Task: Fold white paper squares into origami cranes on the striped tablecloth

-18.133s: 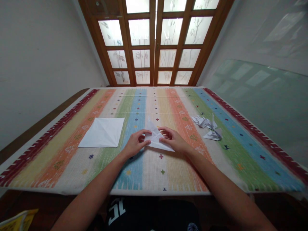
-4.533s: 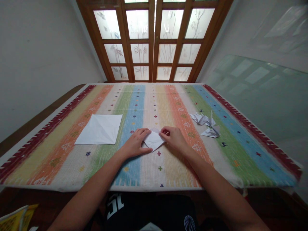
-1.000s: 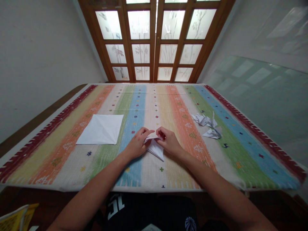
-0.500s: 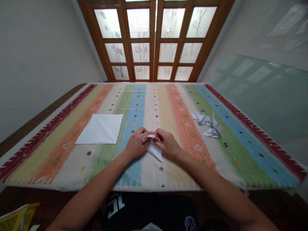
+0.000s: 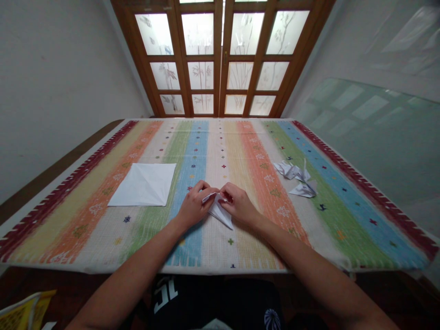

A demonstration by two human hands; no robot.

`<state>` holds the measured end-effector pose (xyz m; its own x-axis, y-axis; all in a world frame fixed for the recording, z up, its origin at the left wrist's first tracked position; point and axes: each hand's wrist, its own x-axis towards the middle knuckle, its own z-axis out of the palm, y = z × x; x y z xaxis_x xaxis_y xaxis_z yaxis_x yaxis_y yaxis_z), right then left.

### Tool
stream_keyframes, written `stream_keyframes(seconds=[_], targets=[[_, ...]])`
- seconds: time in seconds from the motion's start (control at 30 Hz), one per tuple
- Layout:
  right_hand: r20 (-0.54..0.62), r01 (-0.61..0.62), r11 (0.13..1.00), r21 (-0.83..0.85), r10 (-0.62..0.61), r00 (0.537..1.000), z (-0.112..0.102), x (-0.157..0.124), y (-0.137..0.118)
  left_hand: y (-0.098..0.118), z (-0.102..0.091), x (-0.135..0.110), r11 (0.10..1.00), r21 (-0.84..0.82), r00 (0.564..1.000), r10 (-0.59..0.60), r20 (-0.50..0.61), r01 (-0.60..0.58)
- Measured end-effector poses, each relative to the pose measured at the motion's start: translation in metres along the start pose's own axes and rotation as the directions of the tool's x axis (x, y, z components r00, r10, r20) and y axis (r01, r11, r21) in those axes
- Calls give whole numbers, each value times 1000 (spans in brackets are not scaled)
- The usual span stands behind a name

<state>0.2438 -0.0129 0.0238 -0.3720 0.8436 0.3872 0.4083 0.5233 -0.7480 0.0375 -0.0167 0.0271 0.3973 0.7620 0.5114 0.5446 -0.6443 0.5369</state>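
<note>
Between my two hands is a folded piece of white paper [image 5: 222, 214], its pointed end toward me and slightly right. My left hand [image 5: 196, 201] pinches its upper left edge, fingers curled over the top. On the other side my right hand [image 5: 239, 201] has thumb and fingers closed at the upper right edge. The fingertips hide part of the paper's top. A flat, creased square sheet of white paper [image 5: 144, 185] lies left of my hands.
Folded paper figures [image 5: 297, 176] sit to the right on the striped tablecloth [image 5: 220, 252]. A yellow basket-like object [image 5: 25, 311] is at the lower left, below the table's edge. Wooden glazed doors [image 5: 220, 59] stand beyond the table.
The top flap of the folded paper, raised between my fingers before, now lies narrower and flatter. Both hands stay nearly in place; the sheet and the paper figures have not moved.
</note>
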Motion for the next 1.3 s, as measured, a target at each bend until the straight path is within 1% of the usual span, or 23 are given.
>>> stream_keyframes(seconds=[0.13,0.27,0.4,0.5,0.57,0.77,0.93,1.03,1.13,1.3], targets=[[75,46,999,-5,-45,996,-2,-1,1,3,-2,1,998,-61,1000,-16,-9,15],[126,61,998,13,-62,990,-6,-2,2,3,-3,1,994,-111,1000,19,22,-16],[165,80,996,27,-83,983,-11,-3,2,2,-3,1,995,-96,999,-13,46,17],[165,82,996,32,-86,982,-13,-2,1,2,-3,2,996,-74,998,-38,43,41],[146,54,997,52,-61,987,-12,-1,2,2,-2,3,997,-60,998,-49,32,51],[70,-97,986,139,87,994,-6,2,8,1,-1,2,998,-65,999,-26,22,28],[67,-124,977,176,114,991,-5,3,16,0,-2,1,996,-90,999,4,32,-1],[66,-138,969,203,127,990,-5,3,20,-1,-2,0,995,-99,996,41,84,-33],[54,-142,968,206,134,990,-5,4,22,-2,-3,0,993,-105,981,68,182,-49],[57,-75,994,76,71,996,-9,5,23,0,-5,0,990,-117,931,113,346,-77]])
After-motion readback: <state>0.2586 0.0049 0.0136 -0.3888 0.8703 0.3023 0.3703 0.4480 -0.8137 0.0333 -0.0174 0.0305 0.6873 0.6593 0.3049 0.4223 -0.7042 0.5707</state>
